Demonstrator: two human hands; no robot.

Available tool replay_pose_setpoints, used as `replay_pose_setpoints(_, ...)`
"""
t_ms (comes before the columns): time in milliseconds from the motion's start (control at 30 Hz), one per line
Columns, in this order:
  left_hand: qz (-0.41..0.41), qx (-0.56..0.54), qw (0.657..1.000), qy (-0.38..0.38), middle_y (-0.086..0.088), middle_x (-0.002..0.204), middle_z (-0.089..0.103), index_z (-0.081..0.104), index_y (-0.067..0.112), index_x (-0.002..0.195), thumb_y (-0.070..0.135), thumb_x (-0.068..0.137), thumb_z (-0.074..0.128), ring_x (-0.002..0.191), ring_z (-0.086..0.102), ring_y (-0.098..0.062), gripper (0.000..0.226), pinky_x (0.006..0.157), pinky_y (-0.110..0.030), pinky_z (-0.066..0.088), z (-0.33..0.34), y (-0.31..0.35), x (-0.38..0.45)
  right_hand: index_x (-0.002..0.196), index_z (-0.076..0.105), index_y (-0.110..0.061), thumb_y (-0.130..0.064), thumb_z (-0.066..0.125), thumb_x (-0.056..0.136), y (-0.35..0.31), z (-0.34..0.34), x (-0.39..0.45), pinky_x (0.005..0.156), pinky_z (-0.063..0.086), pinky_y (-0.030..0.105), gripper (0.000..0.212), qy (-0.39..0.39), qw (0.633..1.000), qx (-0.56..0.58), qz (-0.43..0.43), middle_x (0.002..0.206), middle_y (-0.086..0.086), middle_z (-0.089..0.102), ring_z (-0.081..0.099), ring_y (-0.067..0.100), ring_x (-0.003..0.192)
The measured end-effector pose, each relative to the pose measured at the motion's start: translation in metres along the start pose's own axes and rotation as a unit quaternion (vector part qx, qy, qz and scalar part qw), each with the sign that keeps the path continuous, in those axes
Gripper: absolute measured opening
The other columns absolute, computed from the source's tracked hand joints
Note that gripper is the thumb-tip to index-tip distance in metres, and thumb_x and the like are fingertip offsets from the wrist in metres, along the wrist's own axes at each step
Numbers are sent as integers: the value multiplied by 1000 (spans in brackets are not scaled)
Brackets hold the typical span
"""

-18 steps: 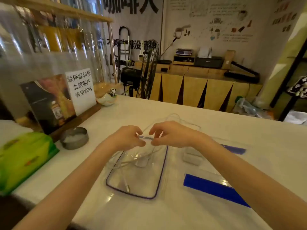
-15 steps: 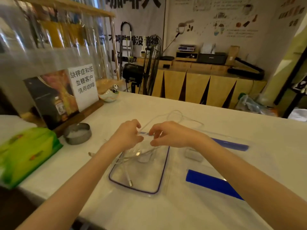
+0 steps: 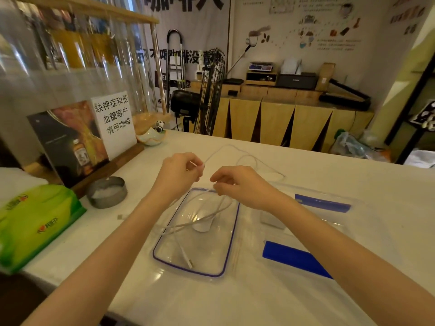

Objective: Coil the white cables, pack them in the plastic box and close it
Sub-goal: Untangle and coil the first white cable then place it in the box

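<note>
A clear plastic box [image 3: 164,261] with a purple rim lies on the white counter in front of me. A thin white cable [image 3: 244,157] loops over the counter behind the box and hangs down into it, where a round white puck [image 3: 202,226] and a plug end [image 3: 188,261] lie. My left hand [image 3: 177,171] pinches the cable above the box's far edge. My right hand [image 3: 237,184], close beside it, pinches the same cable. To the right lies the clear lid [image 3: 313,222] with blue clips, and a small white adapter [image 3: 273,220] rests on it, partly behind my right forearm.
A green tissue pack [image 3: 35,222] sits at the left edge. A round metal tin [image 3: 107,191], a sign stand [image 3: 113,123] and a small ceramic bowl [image 3: 150,138] stand along the left. The counter's far edge drops off toward a fan and wooden cabinets.
Both hands have lifted from the box and drawn apart, pulling the cable up with them. The loop behind the box shows more. The view has tilted upward slightly.
</note>
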State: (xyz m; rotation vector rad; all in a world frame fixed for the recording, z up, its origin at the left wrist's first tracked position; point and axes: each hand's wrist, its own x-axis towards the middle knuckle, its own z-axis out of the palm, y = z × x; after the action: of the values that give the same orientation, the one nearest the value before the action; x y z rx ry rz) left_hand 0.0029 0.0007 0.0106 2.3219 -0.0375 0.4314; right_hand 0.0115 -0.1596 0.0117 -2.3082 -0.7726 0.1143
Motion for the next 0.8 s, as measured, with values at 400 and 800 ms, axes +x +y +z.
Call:
replay_pose_setpoints(400, -28, -361, 931, -38, -4, 76, 67, 64, 11, 86, 11, 87, 54, 62, 69, -7, 10, 59, -19, 56, -3, 88, 20, 97, 68, -6, -18, 57, 87, -12, -32, -16, 67, 58, 24, 19, 63, 929, 363, 36, 83, 9, 72, 70, 16, 71)
replay_pose_setpoints(800, 77, -168, 962, -199, -2, 80, 72, 68, 19, 87, 33, 92, 41, 72, 68, -10, 31, 69, -23, 52, 33, 111, 17, 88, 70, 0, -10, 63, 82, 14, -97, -40, 56, 58, 22, 13, 237, 910, 338, 39, 68, 9, 71, 67, 14, 56)
